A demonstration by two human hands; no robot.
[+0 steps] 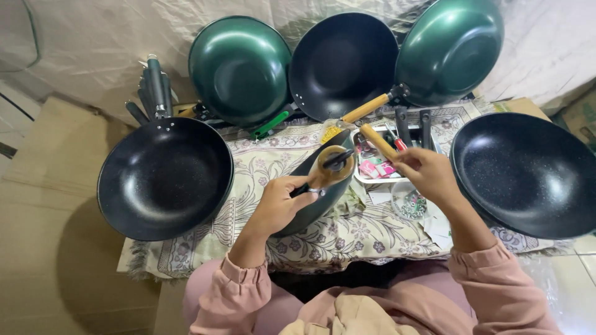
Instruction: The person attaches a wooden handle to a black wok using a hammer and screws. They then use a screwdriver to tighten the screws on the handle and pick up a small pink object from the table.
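My left hand (279,201) grips a dark green wok (310,208) that stands on its edge on the floral cloth (248,167). A wooden handle (332,169) with a black bracket sits at the wok's rim, end-on to me, just above my left fingers. In my right hand (425,174) is a second wooden handle (377,141), pointing up and to the left, its tip close to the first handle. The two hands are a short way apart over the middle of the cloth.
Black woks lie flat at left (164,177) and right (528,174). Three woks lean on the back wall: green (239,68), black (341,62), green (450,49). A white tray of small parts (372,169), a clear bowl (410,205) and loose black handles (155,87) lie about.
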